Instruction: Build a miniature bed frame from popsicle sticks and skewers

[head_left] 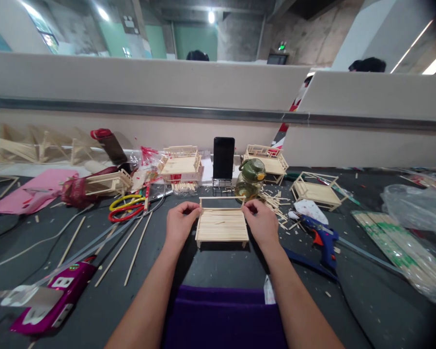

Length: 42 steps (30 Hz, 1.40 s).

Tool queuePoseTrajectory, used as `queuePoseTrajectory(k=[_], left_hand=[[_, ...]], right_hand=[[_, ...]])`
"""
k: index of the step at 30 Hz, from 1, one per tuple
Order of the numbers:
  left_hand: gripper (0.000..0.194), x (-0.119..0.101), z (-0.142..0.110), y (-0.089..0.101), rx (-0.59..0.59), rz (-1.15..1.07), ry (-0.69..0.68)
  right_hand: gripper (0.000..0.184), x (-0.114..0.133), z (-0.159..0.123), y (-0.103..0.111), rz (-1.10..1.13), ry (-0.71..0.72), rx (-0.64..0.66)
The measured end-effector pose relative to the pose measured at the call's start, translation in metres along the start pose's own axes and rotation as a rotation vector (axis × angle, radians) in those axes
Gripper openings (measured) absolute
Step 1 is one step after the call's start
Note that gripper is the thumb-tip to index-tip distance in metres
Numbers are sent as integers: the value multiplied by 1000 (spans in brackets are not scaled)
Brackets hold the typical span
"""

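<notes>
A miniature bench of thin wooden sticks (221,230) stands on the dark table in front of me, with a slatted top, short legs and a raised rail along its far side. My left hand (182,222) pinches its far left corner, by the upright. At the far right corner, my right hand (261,224) grips the other upright between thumb and fingers. One short loose stick (220,223) lies on the slats. Beyond the bench are a dark phone (224,159) upright on a wire stand and a green glass bottle (250,180).
Similar stick models (181,164) stand along the back wall. To the right lie a blue glue gun (323,237) with its cord and bagged sticks (403,247). Leftward are red-and-yellow-handled scissors (127,208), long loose sticks (138,249) and a purple power box (58,295).
</notes>
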<state>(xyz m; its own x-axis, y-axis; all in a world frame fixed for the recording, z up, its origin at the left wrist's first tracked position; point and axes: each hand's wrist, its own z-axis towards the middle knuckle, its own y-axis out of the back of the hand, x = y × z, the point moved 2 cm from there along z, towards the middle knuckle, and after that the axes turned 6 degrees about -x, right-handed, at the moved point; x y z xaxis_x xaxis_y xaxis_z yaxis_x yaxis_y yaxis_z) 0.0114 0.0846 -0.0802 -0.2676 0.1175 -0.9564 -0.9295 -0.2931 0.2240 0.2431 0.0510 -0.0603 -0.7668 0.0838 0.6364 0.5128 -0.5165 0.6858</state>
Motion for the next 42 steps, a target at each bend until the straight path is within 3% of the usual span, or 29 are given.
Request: queuePoseTrajectory(k=[7, 14, 21, 42], left_hand=[[20, 1, 0, -1, -13, -9, -2], [25, -1, -2, -3, -36, -151, 124], [27, -2, -2, -5, -52, -159, 156], [21, 2, -1, -4, -48, -19, 6]], right_hand=[[13, 1, -1, -1, 18, 24, -9], [13, 0, -1, 0, 23, 20, -24], [15, -1, 0, -1, 22, 15, -21], [17, 0, -1, -2, -26, 54, -1]])
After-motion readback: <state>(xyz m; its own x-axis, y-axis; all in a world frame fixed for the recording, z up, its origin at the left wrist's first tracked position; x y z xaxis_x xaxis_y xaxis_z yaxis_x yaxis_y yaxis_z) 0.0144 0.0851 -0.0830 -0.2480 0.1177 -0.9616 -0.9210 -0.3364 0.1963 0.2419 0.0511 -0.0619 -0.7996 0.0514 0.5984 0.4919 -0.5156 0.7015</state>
